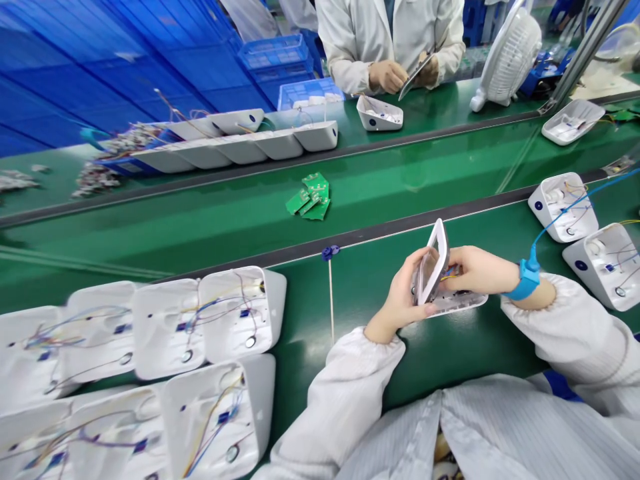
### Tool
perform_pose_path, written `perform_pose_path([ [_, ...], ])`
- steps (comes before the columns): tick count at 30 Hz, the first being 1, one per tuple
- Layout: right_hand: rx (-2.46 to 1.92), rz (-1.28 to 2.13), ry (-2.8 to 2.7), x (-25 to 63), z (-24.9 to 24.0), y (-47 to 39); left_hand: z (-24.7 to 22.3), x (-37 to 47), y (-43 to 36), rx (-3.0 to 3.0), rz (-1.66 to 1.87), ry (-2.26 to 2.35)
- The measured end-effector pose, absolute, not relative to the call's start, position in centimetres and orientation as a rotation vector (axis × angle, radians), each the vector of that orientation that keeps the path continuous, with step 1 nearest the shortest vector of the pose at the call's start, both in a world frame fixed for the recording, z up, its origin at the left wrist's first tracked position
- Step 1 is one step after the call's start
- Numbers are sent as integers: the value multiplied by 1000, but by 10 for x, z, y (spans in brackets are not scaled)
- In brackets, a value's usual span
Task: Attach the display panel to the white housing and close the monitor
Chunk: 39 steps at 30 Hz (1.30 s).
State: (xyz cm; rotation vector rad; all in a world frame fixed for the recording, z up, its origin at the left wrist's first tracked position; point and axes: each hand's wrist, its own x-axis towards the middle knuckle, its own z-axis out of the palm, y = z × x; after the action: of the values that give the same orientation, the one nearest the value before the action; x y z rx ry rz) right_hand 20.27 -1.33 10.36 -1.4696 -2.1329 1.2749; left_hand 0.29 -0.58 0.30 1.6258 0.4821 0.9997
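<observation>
Thumb and fingers of the left hand (400,293) close around a white-framed panel (433,281), which stands tilted up over a white housing (459,304). From where I stand, the right hand (470,270) reaches in behind that panel, fingers curled beside some thin colored wires (451,272); I cannot tell whether they pinch them. A blue wrist strap (523,283) circles the right wrist, its blue cord (563,212) running off to the hand's right.

Left of the left hand, a slim stick (331,300) with a purple head lies on the green bench (357,293). Farther left sit two rows of open white shells (173,327) with wires inside. Two more wired shells (565,207) stand to the right of the right hand.

Beyond the left hand and to its left, a small heap of green circuit boards (313,197) lies together. Across from both hands, a co-worker in a white coat (347,37) holds a flat panel (415,77) above another shell (380,115).
</observation>
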Motion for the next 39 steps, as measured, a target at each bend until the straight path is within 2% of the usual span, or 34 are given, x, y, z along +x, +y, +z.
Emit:
perform_pose_path([
  [5,-1564,1086,-2165,193,102,-14,1,3,-6,1598,989,487],
  [12,-1464,1319,-2045,213,106,-10,2,2,-5,1595,989,476],
  [15,-1459,1318,-2091,217,107,-8,2,1,-5,1594,980,471],
  [21,-1542,1197,-2231,210,108,-7,5,1,-6,1592,986,480],
  [27,-1344,998,-2512,210,99,-2,5,-1,-6,1587,963,490],
  [32,-1269,751,-2436,219,96,-6,3,-1,-6,1581,961,507],
  [39,-1392,1189,-2247,217,104,-12,6,0,-6,1576,965,478],
])
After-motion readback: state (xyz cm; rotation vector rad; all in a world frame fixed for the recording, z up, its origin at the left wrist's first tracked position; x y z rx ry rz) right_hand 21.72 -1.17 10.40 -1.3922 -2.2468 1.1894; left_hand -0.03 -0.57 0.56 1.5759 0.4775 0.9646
